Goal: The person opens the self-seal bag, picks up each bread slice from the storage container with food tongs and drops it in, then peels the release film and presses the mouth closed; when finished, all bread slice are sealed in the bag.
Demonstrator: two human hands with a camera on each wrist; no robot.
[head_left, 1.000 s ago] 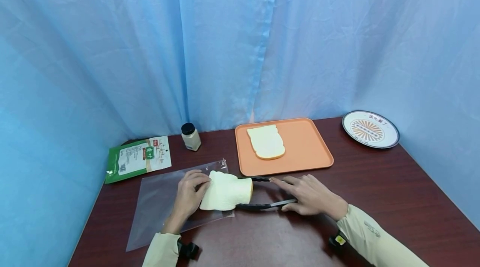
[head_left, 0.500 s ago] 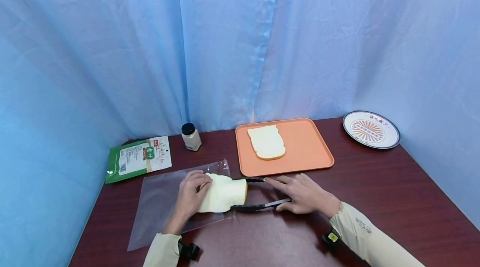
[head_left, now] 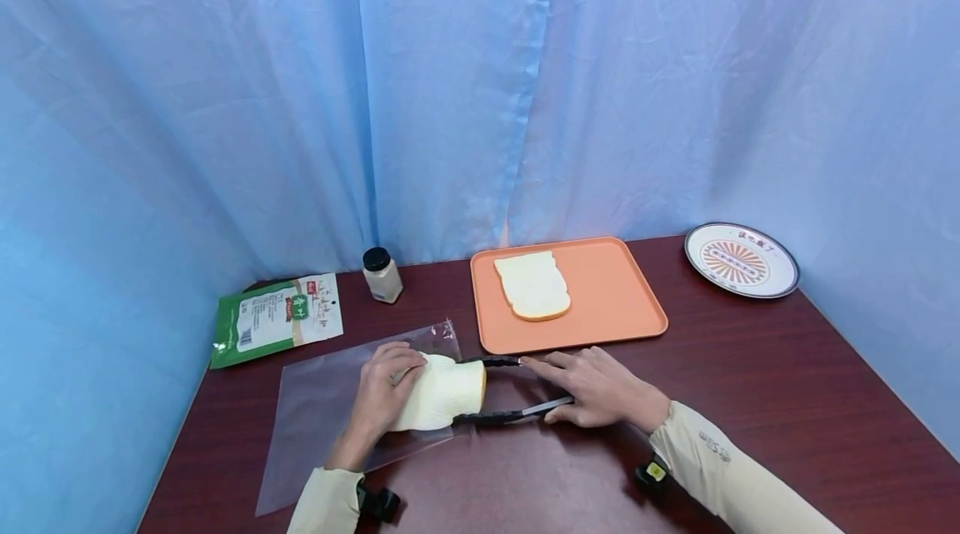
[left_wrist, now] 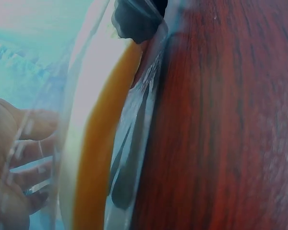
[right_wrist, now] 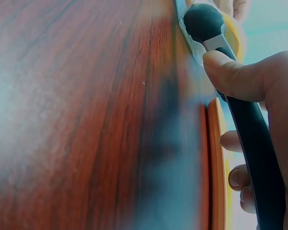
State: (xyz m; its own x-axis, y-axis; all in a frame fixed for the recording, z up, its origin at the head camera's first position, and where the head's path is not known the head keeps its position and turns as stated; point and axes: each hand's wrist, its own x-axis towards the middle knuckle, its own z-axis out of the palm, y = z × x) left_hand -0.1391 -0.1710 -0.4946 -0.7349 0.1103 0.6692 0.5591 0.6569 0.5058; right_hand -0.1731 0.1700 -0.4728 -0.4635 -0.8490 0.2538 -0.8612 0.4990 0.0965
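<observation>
My right hand (head_left: 600,388) grips a pair of tongs (head_left: 498,417), index finger along the far arm and thumb on the near arm. Their black tips clasp a bent white bread slice (head_left: 442,396) with an orange-brown crust. The slice's left part lies within the mouth of a clear plastic bag (head_left: 315,409); in the left wrist view, film runs along its crust (left_wrist: 101,124). My left hand (head_left: 384,388) holds the bag's mouth, fingers curled over the slice's left end, which they partly hide. In the right wrist view, the thumb presses the tongs' arm (right_wrist: 254,153).
Behind the hands, an orange tray (head_left: 615,301) bears another bread slice (head_left: 534,286). A patterned plate (head_left: 742,259) sits at the back right. At the back left are a black-capped jar (head_left: 382,276) and a green-and-white packet (head_left: 277,317). Blue curtains (head_left: 450,101) enclose the dark wooden table (head_left: 750,367).
My right hand, tongs and bread slice have shifted left, and the slice sits deeper in the bag's mouth. My left hand stays nearly in place.
</observation>
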